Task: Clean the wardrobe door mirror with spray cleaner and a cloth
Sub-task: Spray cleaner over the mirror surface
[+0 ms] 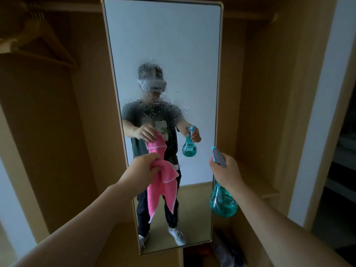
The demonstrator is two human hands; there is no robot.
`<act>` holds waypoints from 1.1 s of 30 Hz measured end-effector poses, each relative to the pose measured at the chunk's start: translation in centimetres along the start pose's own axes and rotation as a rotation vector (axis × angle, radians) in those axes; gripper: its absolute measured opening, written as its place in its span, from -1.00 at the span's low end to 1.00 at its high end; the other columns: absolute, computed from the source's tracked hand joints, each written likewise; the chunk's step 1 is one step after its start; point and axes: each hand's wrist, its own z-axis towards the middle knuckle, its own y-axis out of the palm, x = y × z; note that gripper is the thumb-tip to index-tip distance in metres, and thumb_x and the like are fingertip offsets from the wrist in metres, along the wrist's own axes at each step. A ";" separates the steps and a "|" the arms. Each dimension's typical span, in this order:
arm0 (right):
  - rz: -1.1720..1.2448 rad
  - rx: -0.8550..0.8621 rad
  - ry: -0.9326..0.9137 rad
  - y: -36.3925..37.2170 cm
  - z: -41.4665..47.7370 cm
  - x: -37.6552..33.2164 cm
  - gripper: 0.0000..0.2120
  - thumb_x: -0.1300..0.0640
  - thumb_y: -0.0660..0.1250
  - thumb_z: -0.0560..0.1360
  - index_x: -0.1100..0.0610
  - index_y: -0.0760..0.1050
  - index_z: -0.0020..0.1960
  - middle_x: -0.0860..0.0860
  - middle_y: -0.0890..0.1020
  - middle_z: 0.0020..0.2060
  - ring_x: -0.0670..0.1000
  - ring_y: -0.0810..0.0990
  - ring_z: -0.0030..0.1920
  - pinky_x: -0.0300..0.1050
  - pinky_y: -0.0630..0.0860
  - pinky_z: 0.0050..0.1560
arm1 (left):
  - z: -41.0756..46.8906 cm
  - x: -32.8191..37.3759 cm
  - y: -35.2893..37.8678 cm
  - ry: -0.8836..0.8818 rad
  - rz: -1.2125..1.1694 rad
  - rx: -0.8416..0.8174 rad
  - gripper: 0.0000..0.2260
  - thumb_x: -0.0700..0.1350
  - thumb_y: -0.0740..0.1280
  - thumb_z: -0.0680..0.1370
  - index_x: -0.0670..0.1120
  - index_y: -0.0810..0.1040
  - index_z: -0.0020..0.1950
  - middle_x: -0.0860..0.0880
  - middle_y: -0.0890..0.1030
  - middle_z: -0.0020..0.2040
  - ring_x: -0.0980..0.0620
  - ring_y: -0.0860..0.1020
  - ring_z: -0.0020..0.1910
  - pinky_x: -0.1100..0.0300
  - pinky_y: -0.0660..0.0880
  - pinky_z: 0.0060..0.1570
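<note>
A tall framed mirror (173, 45) stands in front of me on the open wardrobe. Spray droplets (154, 105) cover a patch around its middle. My left hand (143, 169) grips a pink cloth (161, 189), which hangs down in front of the lower glass. My right hand (226, 170) holds a teal spray bottle (222, 204) by its grey trigger head, just right of the mirror's edge, nozzle pointing up and left. The mirror reflects a person holding the same cloth and bottle.
Wooden wardrobe compartments (256, 112) open on both sides of the mirror. A wooden hanger (38, 43) hangs at the upper left. Dark items (221, 249) lie on the wardrobe floor at the lower right. A white wall edge (316, 132) stands to the right.
</note>
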 end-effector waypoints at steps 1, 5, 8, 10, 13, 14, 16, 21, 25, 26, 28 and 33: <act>0.006 0.007 0.003 0.0 -0.1 0.1 -0.90 0.12 0.29 0.55 0.07 0.48 -0.14 0.01 0.44 -0.37 -0.07 0.42 -0.40 -0.31 0.40 -0.44 | -0.1 -0.1 0.1 -0.002 -0.003 -0.002 -0.88 -0.21 0.30 0.56 0.00 0.58 -0.07 0.17 0.57 -0.21 0.23 0.52 -0.27 0.47 0.44 -0.31; -0.015 0.069 0.006 -0.1 -0.3 0.6 -0.86 0.12 0.30 0.54 0.00 0.46 -0.20 0.00 0.45 -0.39 -0.09 0.44 -0.41 -0.40 0.37 -0.49 | -0.4 -0.5 0.0 -0.012 0.007 -0.010 -0.85 -0.23 0.29 0.56 0.01 0.58 -0.05 0.19 0.57 -0.20 0.24 0.52 -0.25 0.46 0.44 -0.34; -0.036 0.070 0.022 -0.1 -0.4 0.8 -0.88 0.12 0.30 0.53 0.00 0.48 -0.18 0.02 0.50 -0.35 -0.06 0.48 -0.38 -0.39 0.36 -0.50 | -0.7 -1.0 -0.3 -0.015 0.009 -0.003 -0.80 -0.25 0.29 0.55 0.06 0.56 -0.06 0.23 0.56 -0.21 0.28 0.52 -0.26 0.49 0.40 -0.36; -0.021 0.042 0.020 0.3 -0.4 0.8 -0.90 0.11 0.30 0.54 0.00 0.48 -0.15 0.03 0.51 -0.34 -0.05 0.48 -0.38 -0.38 0.38 -0.49 | -1.0 -1.5 -0.5 -0.026 0.002 0.004 -0.79 -0.25 0.28 0.55 0.08 0.53 -0.07 0.21 0.56 -0.22 0.31 0.53 -0.27 0.49 0.40 -0.37; -0.028 0.015 -0.006 1.0 -0.5 0.5 -0.90 0.05 0.29 0.57 0.00 0.47 -0.13 0.03 0.50 -0.33 -0.04 0.48 -0.36 -0.37 0.40 -0.46 | -1.6 -2.5 -0.7 -0.090 0.022 -0.026 -0.82 -0.24 0.24 0.54 0.05 0.43 -0.07 0.10 0.56 -0.22 0.18 0.55 -0.31 0.37 0.49 -0.42; -0.030 0.004 -0.017 1.3 -0.6 0.4 -0.88 0.05 0.28 0.57 0.03 0.47 -0.13 0.04 0.49 -0.33 -0.03 0.47 -0.36 -0.35 0.41 -0.45 | -1.8 -2.8 -0.8 -0.110 0.031 -0.040 -0.82 -0.26 0.21 0.54 0.05 0.39 -0.08 0.06 0.55 -0.22 0.13 0.55 -0.32 0.35 0.49 -0.45; -0.030 -0.015 -0.027 2.0 -0.7 0.1 -0.85 0.08 0.28 0.57 0.11 0.47 -0.14 0.07 0.45 -0.35 -0.01 0.44 -0.37 -0.32 0.41 -0.45 | -2.4 -3.4 -1.0 -0.135 0.022 -0.049 -0.74 -0.31 0.15 0.52 0.08 0.32 -0.12 0.03 0.53 -0.23 0.09 0.52 -0.34 0.38 0.44 -0.50; 0.004 -0.062 -0.047 3.4 -0.9 -1.2 -0.84 0.14 0.26 0.56 0.20 0.45 -0.15 0.05 0.38 -0.40 -0.01 0.35 -0.39 -0.24 0.34 -0.44 | -3.4 -4.2 -2.0 -0.196 -0.131 -0.108 -0.56 -0.36 0.04 0.55 0.21 0.36 0.07 0.16 0.52 -0.08 0.18 0.55 -0.19 0.39 0.48 -0.46; 0.005 -0.069 -0.056 4.3 -1.1 -1.9 -0.82 0.13 0.25 0.57 0.24 0.43 -0.12 0.05 0.37 -0.40 0.01 0.35 -0.38 -0.18 0.36 -0.41 | -3.8 -4.5 -3.1 -0.166 -0.105 -0.156 -0.48 -0.37 0.15 0.40 0.15 0.36 0.21 0.11 0.44 0.05 0.13 0.47 -0.01 0.29 0.51 -0.21; 0.000 -0.068 -0.062 4.5 -1.2 -1.9 -0.81 0.14 0.25 0.56 0.26 0.43 -0.13 0.05 0.36 -0.40 0.01 0.34 -0.38 -0.17 0.35 -0.41 | -4.0 -4.6 -3.4 -0.146 -0.091 -0.177 -0.45 -0.36 0.21 0.37 0.14 0.33 0.25 0.12 0.43 0.06 0.13 0.48 0.01 0.26 0.54 -0.20; -0.019 -0.071 -0.069 5.0 -1.3 -1.9 -0.83 0.14 0.26 0.55 0.23 0.43 -0.16 0.06 0.36 -0.39 0.01 0.34 -0.38 -0.15 0.36 -0.40 | -4.3 -5.1 -3.8 -0.130 -0.078 -0.214 -0.35 -0.35 0.30 0.34 0.18 0.27 0.29 0.15 0.42 0.08 0.13 0.49 0.02 0.26 0.59 -0.20; -0.039 -0.080 -0.077 6.2 -1.3 -2.2 -0.81 0.11 0.25 0.57 0.06 0.41 -0.22 0.01 0.40 -0.39 -0.06 0.38 -0.41 -0.28 0.37 -0.42 | -4.9 -6.5 -4.6 -0.166 0.001 -0.146 -0.59 -0.39 0.32 0.33 0.07 0.42 -0.01 0.13 0.52 -0.05 0.16 0.53 -0.10 0.25 0.56 -0.26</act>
